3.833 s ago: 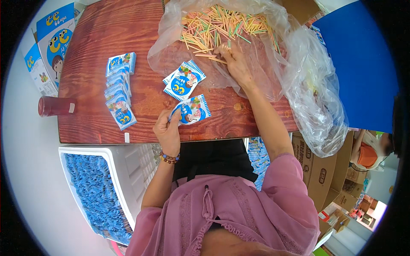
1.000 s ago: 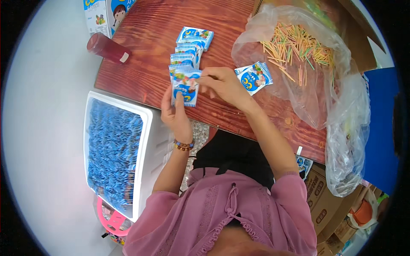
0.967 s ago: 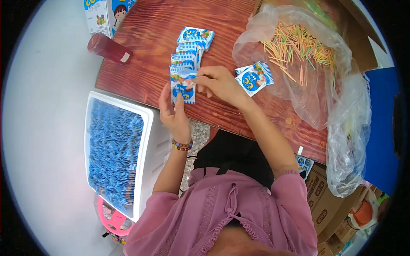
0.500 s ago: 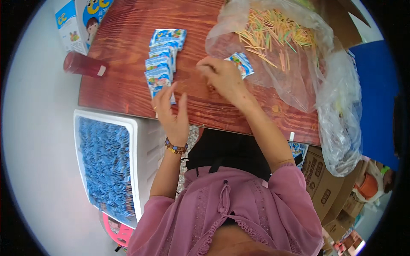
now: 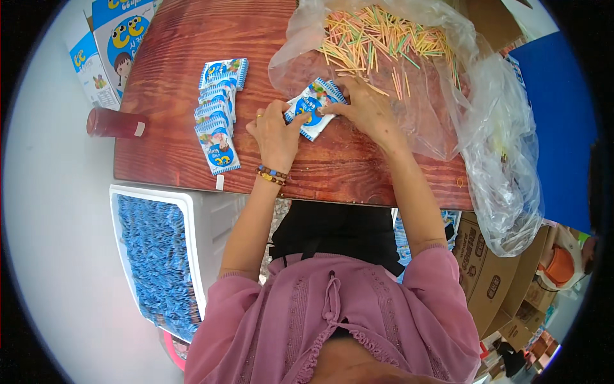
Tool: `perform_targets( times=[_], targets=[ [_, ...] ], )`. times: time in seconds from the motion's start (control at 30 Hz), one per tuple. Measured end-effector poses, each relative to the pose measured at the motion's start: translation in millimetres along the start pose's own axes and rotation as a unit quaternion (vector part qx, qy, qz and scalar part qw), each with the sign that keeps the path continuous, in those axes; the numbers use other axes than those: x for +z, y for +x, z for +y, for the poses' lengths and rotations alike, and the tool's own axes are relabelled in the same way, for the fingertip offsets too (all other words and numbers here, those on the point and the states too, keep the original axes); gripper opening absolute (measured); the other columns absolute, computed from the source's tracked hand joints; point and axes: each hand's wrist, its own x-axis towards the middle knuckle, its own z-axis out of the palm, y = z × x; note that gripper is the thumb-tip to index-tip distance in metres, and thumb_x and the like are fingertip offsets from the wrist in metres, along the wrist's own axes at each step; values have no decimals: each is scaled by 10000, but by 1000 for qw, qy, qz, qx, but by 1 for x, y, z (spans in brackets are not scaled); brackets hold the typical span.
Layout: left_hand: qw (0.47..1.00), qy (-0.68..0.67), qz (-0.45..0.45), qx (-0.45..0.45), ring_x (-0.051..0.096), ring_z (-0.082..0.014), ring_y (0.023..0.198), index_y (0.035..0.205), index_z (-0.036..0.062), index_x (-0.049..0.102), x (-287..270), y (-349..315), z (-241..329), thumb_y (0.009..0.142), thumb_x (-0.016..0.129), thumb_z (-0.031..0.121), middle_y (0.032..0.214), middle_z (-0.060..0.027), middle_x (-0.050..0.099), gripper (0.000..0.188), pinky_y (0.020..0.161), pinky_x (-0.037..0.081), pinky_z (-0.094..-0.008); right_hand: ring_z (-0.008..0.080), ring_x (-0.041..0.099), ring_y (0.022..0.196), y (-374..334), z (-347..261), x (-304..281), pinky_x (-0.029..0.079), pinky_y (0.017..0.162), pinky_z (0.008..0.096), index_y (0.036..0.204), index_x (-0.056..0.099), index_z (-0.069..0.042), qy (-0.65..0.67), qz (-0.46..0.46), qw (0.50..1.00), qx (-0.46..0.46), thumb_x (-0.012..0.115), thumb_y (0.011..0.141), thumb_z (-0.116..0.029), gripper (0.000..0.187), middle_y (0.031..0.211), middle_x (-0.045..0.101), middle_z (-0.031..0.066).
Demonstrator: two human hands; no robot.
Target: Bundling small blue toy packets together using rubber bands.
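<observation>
A blue-and-white snack packet (image 5: 311, 118) lies near the middle of the wooden table, slightly tilted, between my hands. My left hand (image 5: 276, 136), with a ring and a beaded bracelet, pinches its left edge between thumb and fingers. At its upper right edge, my right hand (image 5: 373, 114) holds it with thumb and fingertips. To the left of my left hand, several like packets (image 5: 216, 146) overlap in a row. Beyond my right hand, thin pastel sticks (image 5: 377, 41) lie loose on a clear plastic bag (image 5: 422, 121).
A reddish cylindrical container (image 5: 115, 123) sits at the table's left edge, near printed boxes (image 5: 125, 48). Below it stands a white foam box (image 5: 189, 237) full of blue packets (image 5: 153, 256). Plastic hangs over the table's right edge, above cardboard boxes (image 5: 489, 272).
My hands have come together on the single packet, which has shifted left, away from the bag. Half a second ago, my left hand was by the row and my right hand beside that packet.
</observation>
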Motion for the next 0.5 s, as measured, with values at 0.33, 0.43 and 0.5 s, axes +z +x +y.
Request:
perform_targets(
  times=[0.33, 0.43, 0.5],
  targets=[
    [977, 113, 110, 143, 553, -207, 721, 795, 110, 691, -15, 12, 0, 797, 704, 260, 755, -37, 610, 150, 751, 302, -379, 331, 596, 1062, 4, 11, 7, 466, 897, 395, 1228, 570, -59, 5, 11, 1000, -11, 738, 715, -414, 646, 1247, 567, 182],
    [980, 8, 145, 137, 568, -216, 747, 875, 113, 715, -23, 10, 0, 794, 703, 203, 799, -48, 624, 121, 762, 332, -376, 323, 598, 1050, -2, 2, 0, 462, 903, 382, 1218, 571, -51, 9, 38, 999, -20, 747, 728, -350, 600, 1217, 579, 176],
    [969, -208, 92, 96, 591, -164, 735, 935, 76, 713, -25, 7, -8, 835, 671, 88, 845, -36, 662, 109, 701, 413, -313, 305, 605, 1036, -2, -1, -3, 463, 900, 368, 1210, 573, -48, 9, 68, 997, -29, 753, 740, -308, 566, 1188, 595, 159]
  ],
)
